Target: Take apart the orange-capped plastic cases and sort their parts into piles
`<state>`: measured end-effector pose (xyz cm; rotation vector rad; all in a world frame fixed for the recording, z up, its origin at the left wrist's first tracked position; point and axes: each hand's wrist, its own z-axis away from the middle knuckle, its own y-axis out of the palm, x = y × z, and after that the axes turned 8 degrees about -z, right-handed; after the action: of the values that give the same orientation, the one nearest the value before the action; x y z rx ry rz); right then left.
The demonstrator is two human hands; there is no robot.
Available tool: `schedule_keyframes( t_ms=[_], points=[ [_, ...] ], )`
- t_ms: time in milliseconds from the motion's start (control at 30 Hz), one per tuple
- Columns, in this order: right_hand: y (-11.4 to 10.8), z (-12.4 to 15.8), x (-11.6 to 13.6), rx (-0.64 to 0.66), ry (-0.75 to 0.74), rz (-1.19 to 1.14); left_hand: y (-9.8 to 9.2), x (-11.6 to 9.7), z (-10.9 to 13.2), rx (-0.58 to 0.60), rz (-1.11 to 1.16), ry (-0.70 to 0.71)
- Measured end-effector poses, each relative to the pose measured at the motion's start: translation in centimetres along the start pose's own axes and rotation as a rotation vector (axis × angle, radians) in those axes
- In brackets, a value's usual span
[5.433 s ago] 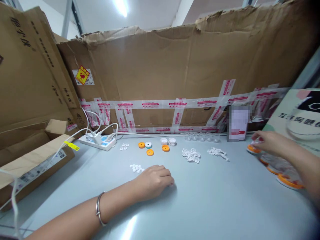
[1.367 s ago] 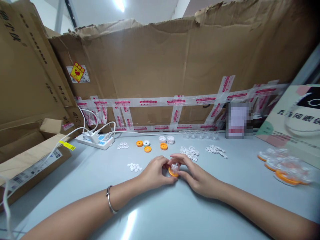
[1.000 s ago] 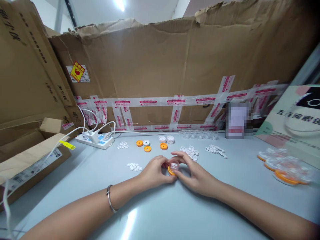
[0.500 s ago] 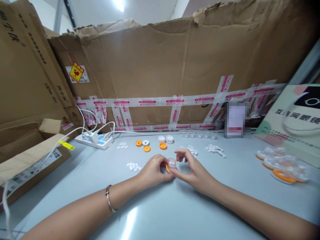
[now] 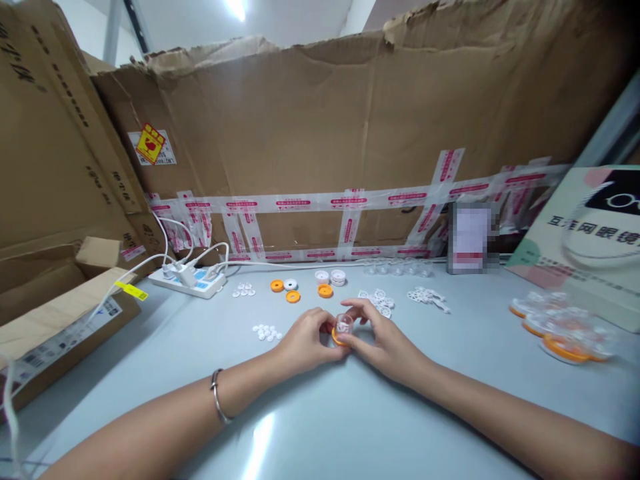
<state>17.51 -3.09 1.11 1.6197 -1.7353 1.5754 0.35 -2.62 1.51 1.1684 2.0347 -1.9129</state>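
Observation:
Between my hands, low over the grey table, is a small clear plastic dome on an orange base with white parts inside. My left hand grips its left side with thumb and fingers. From the right, my right hand has its thumb against the front of the base, while its index finger curves behind the dome; whether that finger touches is hard to see. Beyond my hands lie orange rings, white round caps and white lattice pieces. Small white discs are spread left of my left hand.
A power strip with cables stands at the back left beside an open cardboard box. Clear domes line the back. Several domed pieces with orange bases sit at the right, near a phone and a printed box.
My right index finger has come in closer behind the dome and bends more. My left hand keeps its grip. The whole view has shifted very slightly.

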Motion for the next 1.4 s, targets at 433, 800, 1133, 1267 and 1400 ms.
schedule_keyframes(
  t_ms=[433, 800, 1133, 1267, 1400],
  points=[
    [-14.4, -3.6, -8.5, -0.682, 0.218, 0.063, -0.2, -0.2, 0.2, 0.008, -0.005, -0.015],
    [-15.1, -2.7, -12.1, -0.562, 0.367, 0.294, -0.4, -0.4, 0.2, 0.016, -0.030, -0.028],
    [-14.3, -3.4, -10.0, -0.754, 0.306, 0.346, -0.4, -0.5, 0.1, 0.018, -0.026, -0.027],
    [-9.2, -3.2, -4.3, -0.448, 0.086, 0.134, -0.4, -0.3, 0.1, 0.022, -0.023, -0.028],
    [-3.4, -1.9, 0.2, 0.009, -0.030, 0.130, -0.2, -0.2, 0.0, 0.002, -0.026, -0.014]
  ],
)
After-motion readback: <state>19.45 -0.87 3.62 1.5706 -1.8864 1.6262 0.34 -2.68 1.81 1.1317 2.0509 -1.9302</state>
